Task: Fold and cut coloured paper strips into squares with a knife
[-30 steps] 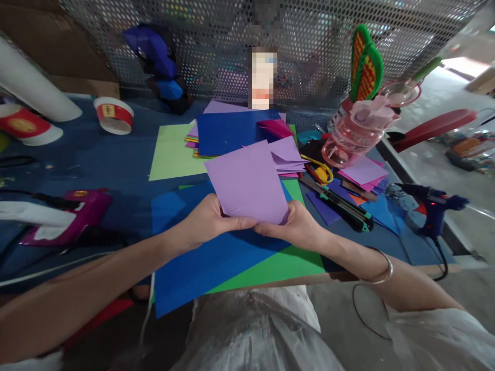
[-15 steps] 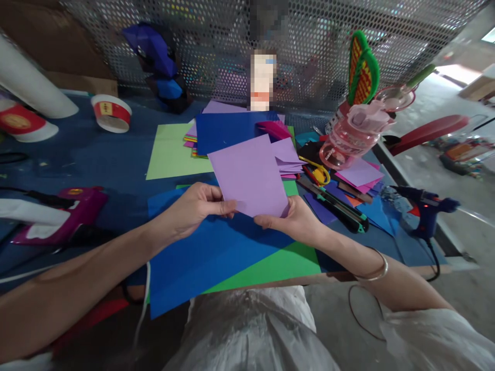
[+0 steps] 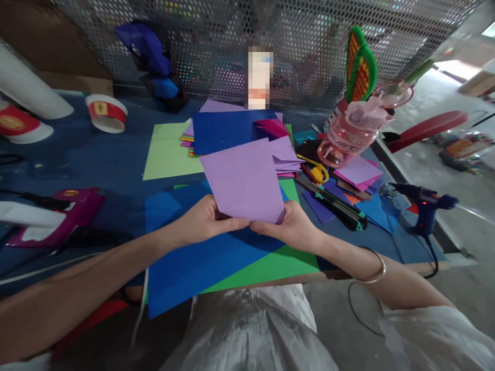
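Note:
A square of light purple paper (image 3: 245, 178) is held up by its lower edge between my two hands, tilted above the table. My left hand (image 3: 216, 219) pinches the lower left side, thumb along the near edge. On the lower right, my right hand (image 3: 284, 221) grips the same paper with its thumb tip close to the left thumb. The near edge looks slightly bent up at the thumbs. Beneath the hands lie a large blue sheet (image 3: 185, 273) and a green sheet (image 3: 294, 260). Fingers behind the paper are hidden.
To the right lie a utility knife (image 3: 336, 203), purple and pink paper pieces (image 3: 359, 172) and a blue glue gun (image 3: 423, 206). A pink bottle (image 3: 348, 136) stands behind them. Folded purple papers (image 3: 286, 157) lie beyond my hands. A paper cup (image 3: 107, 112) and a magenta device (image 3: 77, 206) are at left.
My left thumb has slid right along the near edge towards the right thumb. The purple paper has turned slightly, and its near corner is now bent up.

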A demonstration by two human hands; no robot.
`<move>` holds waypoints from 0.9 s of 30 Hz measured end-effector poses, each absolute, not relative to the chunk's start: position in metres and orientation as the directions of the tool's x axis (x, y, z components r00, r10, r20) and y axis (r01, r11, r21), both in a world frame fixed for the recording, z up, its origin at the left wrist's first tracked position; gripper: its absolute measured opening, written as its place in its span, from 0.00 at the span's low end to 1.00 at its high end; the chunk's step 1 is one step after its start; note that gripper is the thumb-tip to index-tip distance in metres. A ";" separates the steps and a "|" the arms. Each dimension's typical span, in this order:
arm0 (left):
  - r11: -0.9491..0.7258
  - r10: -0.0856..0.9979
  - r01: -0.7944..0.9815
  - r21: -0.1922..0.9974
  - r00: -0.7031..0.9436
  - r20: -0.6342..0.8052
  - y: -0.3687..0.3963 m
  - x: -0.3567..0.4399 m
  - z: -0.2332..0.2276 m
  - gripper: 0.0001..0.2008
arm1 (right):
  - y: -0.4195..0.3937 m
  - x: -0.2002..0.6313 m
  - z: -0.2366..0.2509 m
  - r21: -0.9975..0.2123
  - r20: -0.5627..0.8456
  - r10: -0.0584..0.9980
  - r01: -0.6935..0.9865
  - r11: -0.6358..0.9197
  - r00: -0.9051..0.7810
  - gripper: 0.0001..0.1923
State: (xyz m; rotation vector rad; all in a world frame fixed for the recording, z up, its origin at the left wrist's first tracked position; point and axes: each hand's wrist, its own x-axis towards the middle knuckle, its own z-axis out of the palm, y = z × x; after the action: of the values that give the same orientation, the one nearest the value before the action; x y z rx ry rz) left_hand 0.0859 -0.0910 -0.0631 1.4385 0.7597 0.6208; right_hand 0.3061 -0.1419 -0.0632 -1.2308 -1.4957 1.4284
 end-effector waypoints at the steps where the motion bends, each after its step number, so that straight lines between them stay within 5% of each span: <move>1: 0.057 0.772 0.052 0.997 0.631 -0.077 -0.093 0.087 -0.064 0.16 | -0.143 0.305 -0.063 -0.986 -0.115 0.948 0.152 -0.072 -0.297 0.22; 8: 0.100 0.837 0.007 0.995 0.540 -0.088 -0.090 0.083 -0.057 0.20 | -0.139 0.309 -0.060 -0.968 -0.175 0.938 0.226 -0.108 -0.300 0.23; 17: 0.130 0.904 0.009 0.991 0.410 -0.123 -0.075 0.073 -0.037 0.14 | -0.128 0.319 -0.054 -0.940 -0.011 0.964 0.331 0.081 -0.266 0.25; 27: 0.168 0.924 0.012 0.986 0.346 -0.161 -0.067 0.068 -0.038 0.13 | -0.121 0.323 -0.051 -0.935 0.027 0.970 0.337 0.109 -0.240 0.31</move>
State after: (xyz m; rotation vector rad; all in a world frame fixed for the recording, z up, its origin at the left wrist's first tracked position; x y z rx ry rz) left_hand 0.0678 -0.0670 -0.0378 1.2204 1.0099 0.8384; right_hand 0.3235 -0.1205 -0.0512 -1.2916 -1.6823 1.1372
